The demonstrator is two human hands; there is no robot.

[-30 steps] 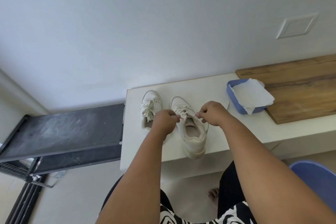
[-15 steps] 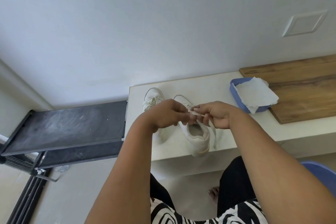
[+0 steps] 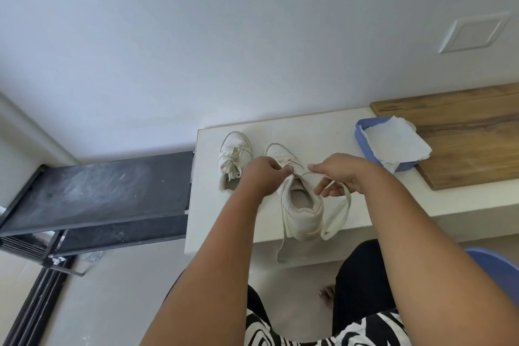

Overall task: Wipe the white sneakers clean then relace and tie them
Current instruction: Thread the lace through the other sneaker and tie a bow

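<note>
Two white sneakers stand side by side on a white bench (image 3: 314, 132), toes toward the wall. The left sneaker (image 3: 235, 152) has its laces tied in a bow. The right sneaker (image 3: 302, 208) is under my hands, its heel near the bench's front edge. My left hand (image 3: 264, 174) pinches the lace at the top of the tongue. My right hand (image 3: 335, 174) holds the other lace end (image 3: 341, 211), which loops down past the heel. A second loose lace end (image 3: 282, 244) hangs over the bench edge.
A blue tray (image 3: 365, 146) with a crumpled paper towel (image 3: 394, 143) sits to the right, overlapping a wooden board (image 3: 463, 132). A dark low shelf (image 3: 98, 194) adjoins the bench on the left. A blue stool edge (image 3: 497, 270) shows at the lower right. My bare foot (image 3: 327, 293) is on the floor.
My hands, joined over the tongue half a second ago, have drawn apart. The lace now hangs in long loose loops beside the heel and over the bench edge.
</note>
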